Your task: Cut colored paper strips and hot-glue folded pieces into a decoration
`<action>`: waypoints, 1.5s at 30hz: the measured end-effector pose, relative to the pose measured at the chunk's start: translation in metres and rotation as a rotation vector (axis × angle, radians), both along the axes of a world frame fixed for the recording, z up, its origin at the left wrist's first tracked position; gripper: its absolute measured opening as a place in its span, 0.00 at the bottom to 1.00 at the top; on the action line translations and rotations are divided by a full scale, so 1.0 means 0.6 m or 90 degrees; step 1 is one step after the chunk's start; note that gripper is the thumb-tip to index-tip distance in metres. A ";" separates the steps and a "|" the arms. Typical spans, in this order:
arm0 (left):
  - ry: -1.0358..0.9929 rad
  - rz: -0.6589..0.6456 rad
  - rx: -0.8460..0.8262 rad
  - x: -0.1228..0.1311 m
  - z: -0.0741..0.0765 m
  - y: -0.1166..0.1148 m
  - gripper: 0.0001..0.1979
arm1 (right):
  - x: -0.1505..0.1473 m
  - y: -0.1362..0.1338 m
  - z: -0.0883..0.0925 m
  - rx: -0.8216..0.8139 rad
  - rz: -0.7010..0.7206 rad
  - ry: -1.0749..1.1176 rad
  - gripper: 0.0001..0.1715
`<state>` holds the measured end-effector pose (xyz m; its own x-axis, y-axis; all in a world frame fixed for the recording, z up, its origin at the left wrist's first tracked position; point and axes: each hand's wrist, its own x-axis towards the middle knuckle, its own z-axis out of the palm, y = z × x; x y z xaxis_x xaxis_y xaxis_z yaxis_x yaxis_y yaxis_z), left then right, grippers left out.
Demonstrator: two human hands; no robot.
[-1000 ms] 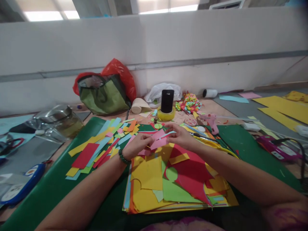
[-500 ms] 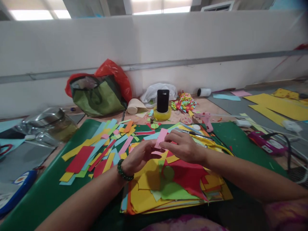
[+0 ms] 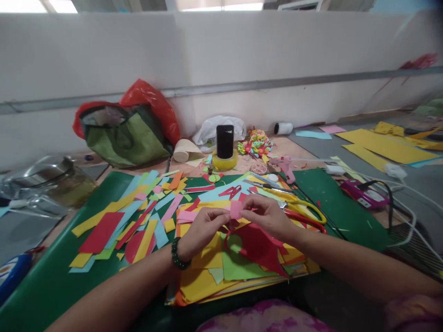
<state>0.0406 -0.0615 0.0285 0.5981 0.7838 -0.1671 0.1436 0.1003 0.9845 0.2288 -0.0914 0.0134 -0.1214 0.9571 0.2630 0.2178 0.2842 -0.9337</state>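
A small pink paper piece (image 3: pixel 236 209) is held up between the two hands, just above a stack of coloured paper sheets (image 3: pixel 228 272) on the green cutting mat (image 3: pixel 62 281). The visible part is close to square, standing roughly upright with its flat face toward the camera; its long axis cannot be told, since the lower edge is hidden behind the fingers. The left hand (image 3: pixel 202 230) pinches it from the left and the right hand (image 3: pixel 266 216) from the right — fingertips of both are closed on the pink piece, which sits between thumbs and forefingers near its lower corners. A green bead bracelet (image 3: pixel 177 255) circles the left wrist.

On top of the stack, under the hands, lies a red cut-out sheet (image 3: pixel 258 246). Left of it, loose strips of coloured paper (image 3: pixel 121 221) are scattered over the mat.

At the back of the tabletop (image 3: pixel 297 152), a green cloth bag (image 3: pixel 121 136) stands open with a red plastic bag (image 3: pixel 148 99) bunched behind it; what it holds cannot be made out. A black phone (image 3: pixel 224 140) stands upright in a yellow tape roll (image 3: pixel 224 161). Yellow-handled scissors (image 3: pixel 304 207) lie just right of the right hand.
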 end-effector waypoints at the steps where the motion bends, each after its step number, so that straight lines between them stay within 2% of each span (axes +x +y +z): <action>1: 0.007 -0.006 0.005 0.000 0.000 0.000 0.16 | 0.001 0.002 -0.002 -0.035 0.002 0.037 0.08; 4: 0.037 -0.018 0.016 0.001 -0.002 -0.001 0.17 | 0.002 0.005 -0.005 -0.128 0.019 0.123 0.10; 6: 0.051 -0.028 0.030 0.002 -0.004 -0.001 0.17 | 0.003 0.004 -0.005 -0.151 0.016 0.141 0.10; 16: 0.108 -0.056 0.166 0.005 -0.008 -0.003 0.19 | -0.002 -0.009 -0.004 -0.099 -0.017 0.035 0.10; 24: 0.096 -0.064 0.179 0.003 -0.007 -0.005 0.20 | -0.002 -0.012 0.017 -0.071 -0.010 -0.032 0.09; 31: 0.089 -0.083 0.159 0.003 -0.007 -0.008 0.22 | 0.000 -0.011 0.010 -0.083 -0.001 -0.001 0.14; 37: 0.031 -0.073 0.010 0.001 -0.010 -0.003 0.24 | -0.004 -0.013 0.005 -0.017 -0.015 -0.030 0.09; 40: 0.037 -0.090 -0.002 0.001 -0.014 0.001 0.21 | -0.002 -0.019 0.002 0.033 -0.014 -0.064 0.07; 43: 0.035 -0.088 -0.013 0.003 -0.015 0.004 0.20 | 0.006 -0.028 0.002 0.060 0.035 -0.110 0.07; 45: 0.035 -0.091 0.025 0.004 -0.017 0.005 0.19 | 0.013 -0.033 0.001 0.067 0.055 -0.135 0.09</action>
<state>0.0433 -0.0585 0.0185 0.6945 0.6980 -0.1743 0.2082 0.0369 0.9774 0.2363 -0.1112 0.0139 -0.2649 0.9096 0.3202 0.3766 0.4033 -0.8340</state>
